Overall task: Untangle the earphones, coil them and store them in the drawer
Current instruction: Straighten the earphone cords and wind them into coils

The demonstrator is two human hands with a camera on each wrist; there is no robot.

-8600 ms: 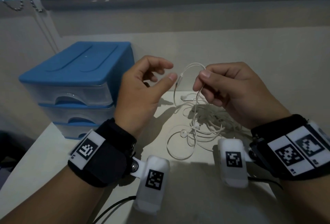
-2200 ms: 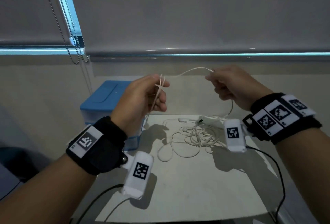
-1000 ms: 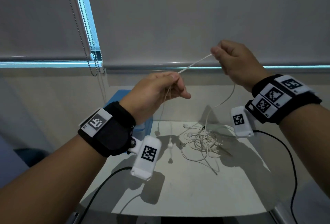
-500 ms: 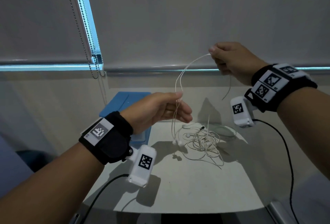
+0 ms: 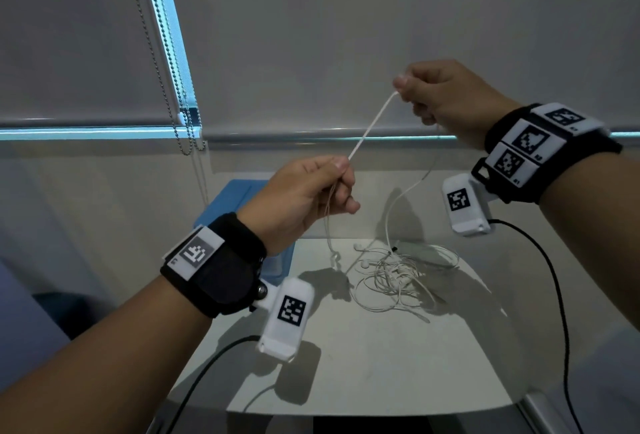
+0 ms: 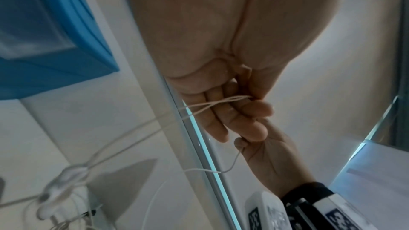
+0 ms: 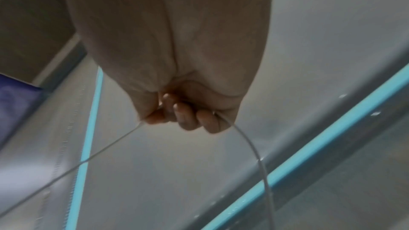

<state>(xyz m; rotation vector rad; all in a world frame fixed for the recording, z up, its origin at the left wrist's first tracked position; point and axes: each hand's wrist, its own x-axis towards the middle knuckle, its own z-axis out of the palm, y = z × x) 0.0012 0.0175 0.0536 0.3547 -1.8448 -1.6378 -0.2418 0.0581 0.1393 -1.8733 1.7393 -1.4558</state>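
Observation:
A tangle of white earphones (image 5: 391,277) lies at the back of the pale table (image 5: 363,364). One white cord (image 5: 370,128) runs taut between my two raised hands. My left hand (image 5: 341,170) pinches it at the lower end, and two thin strands (image 6: 212,106) hang from the fingers to the table. My right hand (image 5: 403,87), higher and further right, grips the upper end in a fist (image 7: 183,116); more cord (image 7: 254,146) curves down from it to the pile. The blue drawer unit (image 5: 239,198) stands behind my left hand, mostly hidden.
A closed roller blind (image 5: 346,35) fills the wall behind, with a bead chain (image 5: 173,94) hanging at the left. Black cables (image 5: 561,312) trail from my wrist cameras across the table's front and right side. The table's front edge (image 5: 346,411) is near me.
The slack loop of half a second ago is now pulled straight between my hands. My left hand has risen and closed its pinch on the cord; my right hand holds high.

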